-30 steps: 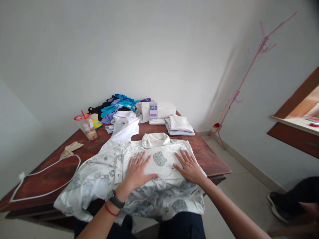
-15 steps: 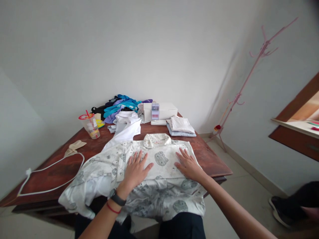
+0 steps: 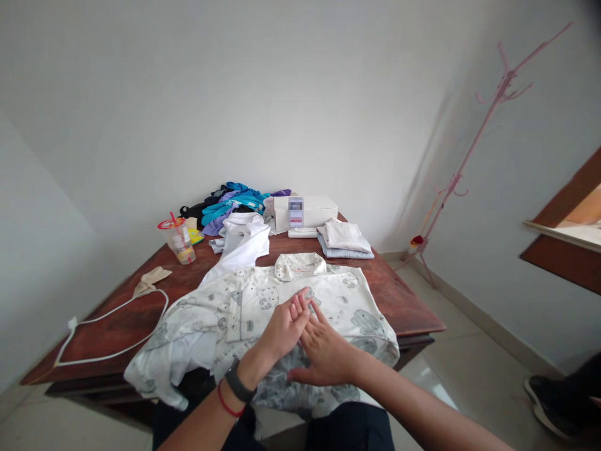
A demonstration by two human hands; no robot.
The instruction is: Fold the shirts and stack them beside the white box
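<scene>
A white shirt with grey cartoon prints lies spread face up on the brown wooden table, collar toward the wall. My left hand rests on the shirt's middle, fingers together and stretched out, with a black band and red string at the wrist. My right hand lies flat just beside it, fingers extended and touching the left hand's fingertips. Neither hand grips the cloth. The shirt's left sleeve hangs crumpled over the table's near edge.
A white garment lies behind the shirt. Further back are a heap of blue and purple clothes, a white box, two folded items, a plastic cup with straw and a white cord. A pink coat stand stands at right.
Both hands slid inward from apart on the shirt's chest to meet at its middle, nearer the table's edge. The shirt's front looks smoother. The camera shifted slightly.
</scene>
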